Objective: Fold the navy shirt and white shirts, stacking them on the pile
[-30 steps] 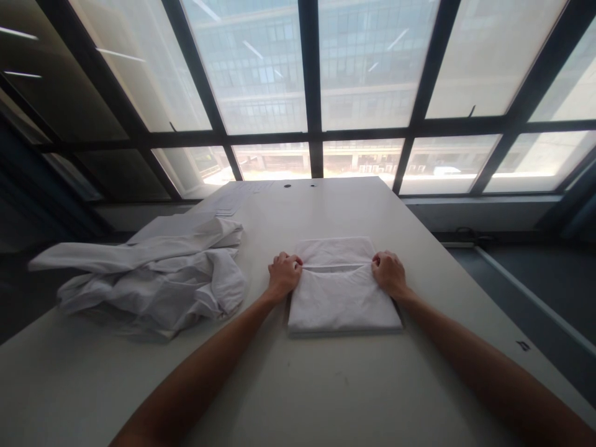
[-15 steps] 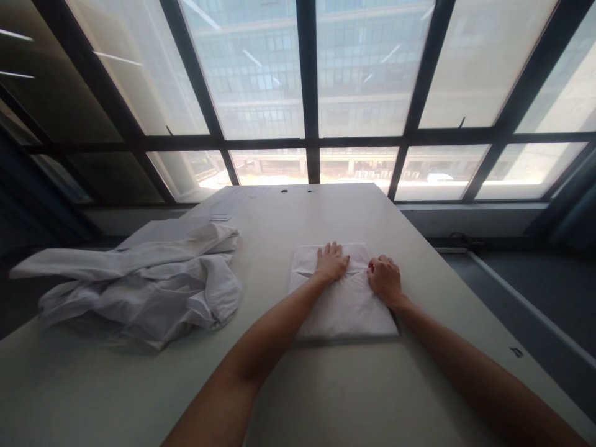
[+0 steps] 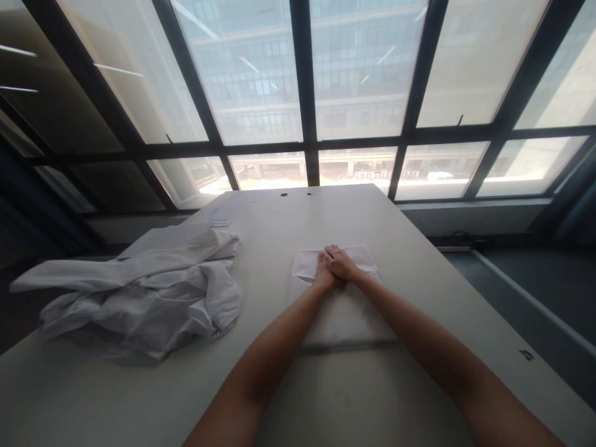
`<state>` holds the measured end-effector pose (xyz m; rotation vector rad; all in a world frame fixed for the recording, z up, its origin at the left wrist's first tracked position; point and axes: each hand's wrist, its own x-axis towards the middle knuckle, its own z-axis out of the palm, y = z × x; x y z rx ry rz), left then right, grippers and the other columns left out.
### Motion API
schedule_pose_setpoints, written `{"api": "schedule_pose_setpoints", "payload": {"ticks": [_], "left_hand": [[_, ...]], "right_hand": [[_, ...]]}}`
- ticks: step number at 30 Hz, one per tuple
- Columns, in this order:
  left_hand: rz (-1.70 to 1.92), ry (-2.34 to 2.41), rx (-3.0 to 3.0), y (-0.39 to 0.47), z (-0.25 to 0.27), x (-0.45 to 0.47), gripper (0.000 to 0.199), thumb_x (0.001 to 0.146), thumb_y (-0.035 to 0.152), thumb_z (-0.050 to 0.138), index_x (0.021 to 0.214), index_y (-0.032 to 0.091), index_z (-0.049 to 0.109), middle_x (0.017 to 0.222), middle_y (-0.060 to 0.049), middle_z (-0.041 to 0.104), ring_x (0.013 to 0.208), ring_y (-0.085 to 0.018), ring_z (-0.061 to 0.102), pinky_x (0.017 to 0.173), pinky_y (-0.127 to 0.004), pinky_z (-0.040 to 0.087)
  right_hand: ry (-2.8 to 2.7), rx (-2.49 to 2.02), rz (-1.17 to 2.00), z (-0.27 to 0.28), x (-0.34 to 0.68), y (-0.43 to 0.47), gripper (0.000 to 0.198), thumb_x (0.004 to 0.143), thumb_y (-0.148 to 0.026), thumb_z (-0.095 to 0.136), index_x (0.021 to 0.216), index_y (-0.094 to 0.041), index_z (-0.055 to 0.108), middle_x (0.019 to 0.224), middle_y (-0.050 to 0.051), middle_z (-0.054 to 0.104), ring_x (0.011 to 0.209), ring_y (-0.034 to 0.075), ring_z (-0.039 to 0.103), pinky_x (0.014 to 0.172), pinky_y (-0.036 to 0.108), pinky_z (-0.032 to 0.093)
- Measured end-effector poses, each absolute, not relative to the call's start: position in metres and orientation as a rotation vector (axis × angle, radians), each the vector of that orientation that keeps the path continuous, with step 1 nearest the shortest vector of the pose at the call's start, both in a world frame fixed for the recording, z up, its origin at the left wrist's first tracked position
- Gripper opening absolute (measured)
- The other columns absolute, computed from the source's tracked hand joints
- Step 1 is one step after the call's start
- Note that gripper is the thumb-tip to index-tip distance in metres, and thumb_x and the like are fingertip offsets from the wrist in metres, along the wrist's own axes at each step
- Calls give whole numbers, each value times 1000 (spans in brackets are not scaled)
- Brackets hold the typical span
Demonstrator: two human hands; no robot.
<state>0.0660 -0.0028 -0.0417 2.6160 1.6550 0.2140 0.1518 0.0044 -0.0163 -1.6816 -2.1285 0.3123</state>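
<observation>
A white garment (image 3: 354,316), folded into a flat rectangle, lies on the table in front of me. Its far edge shows a folded-over band with a gap in the cloth. My left hand (image 3: 324,272) rests flat on the upper part of the fold, its fingers partly covered. Against it and partly over it lies my right hand (image 3: 341,263), fingers stretched out toward the far left. The hands touch each other, and neither grips the cloth. My forearms hide some of the garment's sides.
A crumpled heap of white cloth (image 3: 139,292) lies on the white table (image 3: 326,217) to the left. Sheets of paper (image 3: 226,214) are behind it. A small dark mark (image 3: 526,355) is near the right edge. Large windows (image 3: 358,68) stand beyond the table.
My right hand has moved left from the garment's right side onto my left hand, and its curled fingers have straightened. My left hand has shifted slightly. The view has tilted a little.
</observation>
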Motion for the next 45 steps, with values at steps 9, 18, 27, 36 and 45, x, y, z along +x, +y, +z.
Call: {"api": "schedule_pose_setpoints", "payload": {"ticks": [9, 18, 27, 36, 45], "left_hand": [[167, 1651, 2484, 1, -31, 62, 66, 103, 43, 31, 160, 10, 26, 167, -17, 21, 155, -30, 17, 124, -53, 15], [135, 1898, 2356, 11, -28, 13, 72, 102, 49, 26, 157, 3, 30, 166, -21, 21, 155, -31, 16, 125, -49, 11], [298, 1927, 2214, 23, -36, -45, 64, 104, 43, 30, 156, 6, 33, 165, -21, 22, 155, -32, 17, 124, -55, 11], [779, 1629, 2356, -19, -14, -85, 54, 105, 33, 30, 154, 12, 41, 160, -13, 40, 152, -23, 28, 124, -44, 25], [254, 700, 2703, -135, 0, -141, 80, 88, 5, 51, 160, 33, 29, 164, -2, 34, 153, -26, 26, 123, -50, 27]], "right_hand": [[-2135, -1904, 149, -37, 200, -1, 56, 105, -33, 29, 151, -6, 43, 161, 19, 37, 152, 28, 24, 123, 51, 10], [-1980, -2159, 138, -36, 199, -6, 68, 102, -42, 25, 158, -5, 30, 167, 16, 23, 155, 27, 12, 123, 53, 11], [-1734, -2263, 115, -44, 202, -4, 72, 99, -47, 33, 156, -2, 33, 162, 22, 32, 151, 33, 25, 121, 53, 18], [-1844, -1622, -75, -37, 249, -53, 50, 100, -31, 40, 144, -12, 53, 158, 17, 41, 151, 27, 29, 122, 48, 26], [-2397, -1073, 211, -45, 322, -176, 61, 93, -8, 43, 148, -33, 52, 156, 3, 47, 146, 21, 39, 118, 45, 40]]}}
